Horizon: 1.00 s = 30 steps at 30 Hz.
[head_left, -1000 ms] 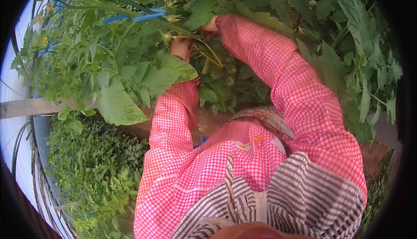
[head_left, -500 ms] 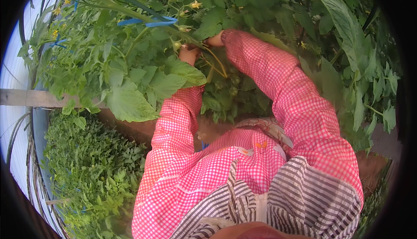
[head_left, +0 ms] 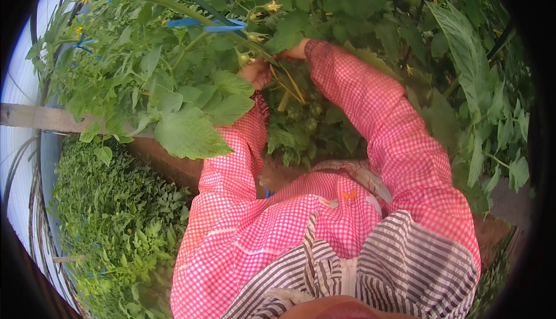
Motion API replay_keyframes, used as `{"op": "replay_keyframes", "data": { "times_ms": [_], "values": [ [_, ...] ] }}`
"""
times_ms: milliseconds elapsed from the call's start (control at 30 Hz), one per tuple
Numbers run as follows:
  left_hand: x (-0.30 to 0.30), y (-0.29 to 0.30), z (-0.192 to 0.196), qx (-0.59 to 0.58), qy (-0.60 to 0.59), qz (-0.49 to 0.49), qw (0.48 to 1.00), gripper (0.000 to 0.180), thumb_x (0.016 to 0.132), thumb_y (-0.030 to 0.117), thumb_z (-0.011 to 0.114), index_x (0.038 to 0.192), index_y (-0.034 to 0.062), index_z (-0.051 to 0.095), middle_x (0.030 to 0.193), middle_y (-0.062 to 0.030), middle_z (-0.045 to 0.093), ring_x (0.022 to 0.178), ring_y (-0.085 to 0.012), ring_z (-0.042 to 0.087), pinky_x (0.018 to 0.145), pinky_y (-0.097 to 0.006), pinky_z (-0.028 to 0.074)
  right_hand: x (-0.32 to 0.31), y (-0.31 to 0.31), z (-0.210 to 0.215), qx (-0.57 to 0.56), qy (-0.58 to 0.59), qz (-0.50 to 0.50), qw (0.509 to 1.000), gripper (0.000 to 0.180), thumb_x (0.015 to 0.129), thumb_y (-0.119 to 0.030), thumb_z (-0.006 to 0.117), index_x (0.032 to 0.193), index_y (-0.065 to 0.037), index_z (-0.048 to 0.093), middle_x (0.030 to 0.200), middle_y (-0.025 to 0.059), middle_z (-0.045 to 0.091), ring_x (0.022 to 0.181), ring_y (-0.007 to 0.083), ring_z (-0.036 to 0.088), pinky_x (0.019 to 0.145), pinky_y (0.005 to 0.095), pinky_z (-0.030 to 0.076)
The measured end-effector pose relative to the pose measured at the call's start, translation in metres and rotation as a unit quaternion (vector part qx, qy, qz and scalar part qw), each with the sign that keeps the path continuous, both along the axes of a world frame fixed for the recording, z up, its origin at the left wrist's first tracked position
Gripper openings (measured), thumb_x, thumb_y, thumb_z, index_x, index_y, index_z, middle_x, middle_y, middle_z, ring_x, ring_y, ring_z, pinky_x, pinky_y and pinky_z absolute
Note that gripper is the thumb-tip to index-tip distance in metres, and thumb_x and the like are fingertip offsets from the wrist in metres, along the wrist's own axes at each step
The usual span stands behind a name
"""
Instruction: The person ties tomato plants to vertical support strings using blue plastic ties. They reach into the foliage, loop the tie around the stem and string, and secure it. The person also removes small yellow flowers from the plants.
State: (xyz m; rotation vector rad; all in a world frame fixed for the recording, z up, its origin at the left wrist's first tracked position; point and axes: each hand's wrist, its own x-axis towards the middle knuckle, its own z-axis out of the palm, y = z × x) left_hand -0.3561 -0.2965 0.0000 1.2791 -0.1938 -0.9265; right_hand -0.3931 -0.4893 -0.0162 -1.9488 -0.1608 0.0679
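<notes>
Both my arms, in red-and-white checked sleeves, reach up into a leafy tomato plant (head_left: 191,93). My left hand (head_left: 256,73) is closed around a thin green stem (head_left: 278,75) amid the leaves. My right hand (head_left: 294,50) is mostly hidden behind foliage; its fingers touch the same stem cluster just above. Small yellow flowers (head_left: 272,6) and tiny green fruits (head_left: 244,58) hang near the hands. A blue tie (head_left: 202,25) wraps a stem above and to the left.
A bed of low, dense green seedlings (head_left: 110,214) runs along the lower left. A grey horizontal bar (head_left: 35,117) crosses the left edge. Bare brown soil (head_left: 174,165) lies between beds. Tall leaves (head_left: 469,52) crowd the right side. I wear a striped apron (head_left: 399,267).
The view has shifted, so hands and plant sit slightly higher and rightward. Both hands stay at the same stem cluster, the right one slipping further behind leaves.
</notes>
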Motion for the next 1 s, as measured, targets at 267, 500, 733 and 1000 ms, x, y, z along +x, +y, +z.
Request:
{"op": "replay_keyframes", "data": {
  "times_ms": [267,500,733,1000],
  "values": [
    [0.017,0.009,-0.017,0.098,-0.185,0.007,0.978,0.028,0.085,0.003,0.056,0.113,0.0032,0.055,0.108,-0.0082,0.061,0.087,-0.0184,0.06,0.07,-0.028,0.049,0.0,0.001,-0.008,0.077,0.05,-0.027,0.995,0.02,0.088,-0.023,0.055,0.098,-0.009,0.064,0.083,0.0027,0.066,0.061,0.012,0.057,0.051,0.0263,0.046],
    [-0.006,-0.012,-0.017,0.203,-0.598,0.128,0.764,0.024,0.076,0.009,0.064,0.095,-0.0012,0.054,0.08,-0.0172,0.063,0.075,-0.0342,0.062,0.065,-0.046,0.048,-0.003,0.015,0.005,-0.1,0.072,0.028,0.992,0.033,0.089,-0.029,0.05,0.114,-0.009,0.061,0.099,0.0059,0.066,0.08,0.0168,0.06,0.067,0.0318,0.049],
    [-0.036,-0.01,0.007,0.42,-0.657,0.089,0.619,0.028,0.081,0.023,0.063,0.098,0.0024,0.057,0.09,-0.0203,0.063,0.083,-0.0406,0.06,0.072,-0.049,0.048,-0.006,0.015,0.001,-0.194,-0.031,0.062,0.979,0.044,0.089,-0.036,0.049,0.125,-0.012,0.056,0.11,0.0117,0.064,0.097,0.025,0.06,0.087,0.0359,0.044],
    [-0.063,0.0,0.02,0.514,-0.626,-0.054,0.583,0.024,0.081,0.023,0.061,0.094,0.0026,0.063,0.09,-0.0218,0.063,0.088,-0.0401,0.059,0.076,-0.048,0.047,-0.002,0.021,-0.01,-0.265,0.01,0.047,0.963,0.039,0.089,-0.029,0.051,0.126,-0.019,0.055,0.121,0.0136,0.059,0.109,0.0286,0.056,0.092,0.0378,0.043]
  ]
}}
